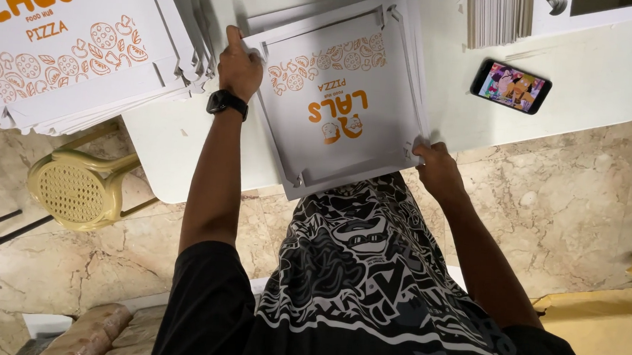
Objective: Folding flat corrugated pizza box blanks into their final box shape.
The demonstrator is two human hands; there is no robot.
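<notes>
1. Flat white pizza box (pixel 339 98), printed in orange, its side walls partly folded up. It lies on the white table (pixel 592 85), atop more unfolded white blanks, at the table edge nearest the person.
2. Left hand (pixel 239 67): at the box's far left corner, grip pressed together on the corner flap, index finger pointing up along the edge. A black watch (pixel 227 103) sits on that wrist.
3. Right hand (pixel 434 161): at the box's near right corner, fingers pinching the folded wall there; fingertips partly hidden by the cardboard.
4. Left of the box: a tall stack of flat printed boxes (pixel 76 38), overhanging the table edge, just beside the left hand.
5. Right of the box, well apart: a phone (pixel 511 86) lying flat on the table, screen lit with a colourful picture.
6. Beyond the box, far right: another pile of flat card (pixel 497 17), seen edge-on.
7. Below the stack, left of the box: a pale yellow plastic chair (pixel 78 188) on the marble floor (pixel 591 216).
8. The person wears a black-and-white patterned shirt (pixel 354 275).
</notes>
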